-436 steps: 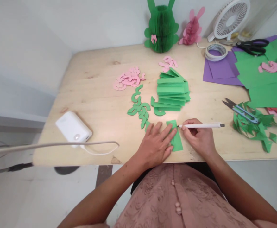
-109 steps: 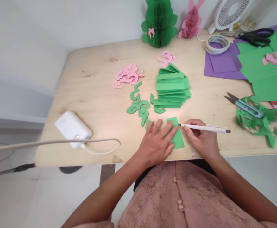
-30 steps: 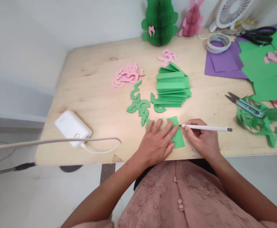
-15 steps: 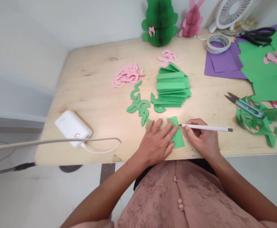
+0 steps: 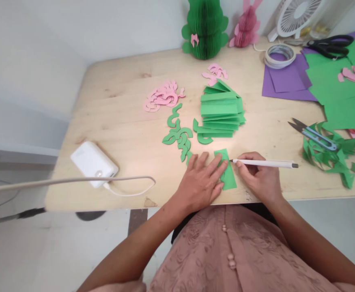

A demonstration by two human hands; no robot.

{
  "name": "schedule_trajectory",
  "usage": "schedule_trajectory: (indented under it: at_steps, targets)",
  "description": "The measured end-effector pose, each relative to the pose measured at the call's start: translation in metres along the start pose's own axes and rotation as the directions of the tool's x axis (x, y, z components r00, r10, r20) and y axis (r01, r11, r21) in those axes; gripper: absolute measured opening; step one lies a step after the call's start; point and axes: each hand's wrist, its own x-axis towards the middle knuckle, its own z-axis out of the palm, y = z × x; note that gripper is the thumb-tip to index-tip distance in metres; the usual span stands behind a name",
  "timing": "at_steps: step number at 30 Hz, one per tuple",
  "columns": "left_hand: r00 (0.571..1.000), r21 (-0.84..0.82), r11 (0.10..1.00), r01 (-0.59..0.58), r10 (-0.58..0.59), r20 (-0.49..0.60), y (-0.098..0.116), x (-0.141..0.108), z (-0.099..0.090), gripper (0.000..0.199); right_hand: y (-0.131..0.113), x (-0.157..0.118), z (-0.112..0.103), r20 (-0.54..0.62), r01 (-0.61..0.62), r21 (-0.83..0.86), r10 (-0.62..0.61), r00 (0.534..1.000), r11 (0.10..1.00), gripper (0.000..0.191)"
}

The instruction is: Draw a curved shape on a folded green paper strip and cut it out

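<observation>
My left hand (image 5: 202,178) lies flat with spread fingers on a small green paper strip (image 5: 229,178), partly covering it near the table's front edge. To its right, my right hand (image 5: 259,178) grips a white pen (image 5: 268,163); the dark tip points left, close to the strip's right edge. Whether the tip touches the paper I cannot tell. Just beyond my left hand is a loose pile of green curved cutouts (image 5: 181,138). Folded green paper pieces (image 5: 220,109) are stacked behind the strip.
Pink cutouts (image 5: 165,97) lie at the back left, a white power bank (image 5: 93,162) with a cable at the left. Thread snips (image 5: 317,136) rest on green scraps (image 5: 344,162) at right. Behind them are tape rolls (image 5: 280,61), black scissors (image 5: 328,48) and green sheets (image 5: 344,105).
</observation>
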Motion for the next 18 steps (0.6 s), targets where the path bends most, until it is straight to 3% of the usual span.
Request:
schedule_trajectory:
  at_steps: [18]
  targets:
    - [1.0,0.013,1.0,0.007,-0.007,0.004,0.0003,-0.0005,-0.0004,0.055,-0.0022,0.0018,-0.0003,0.017,-0.048,0.025,0.048,0.999,0.999,0.012]
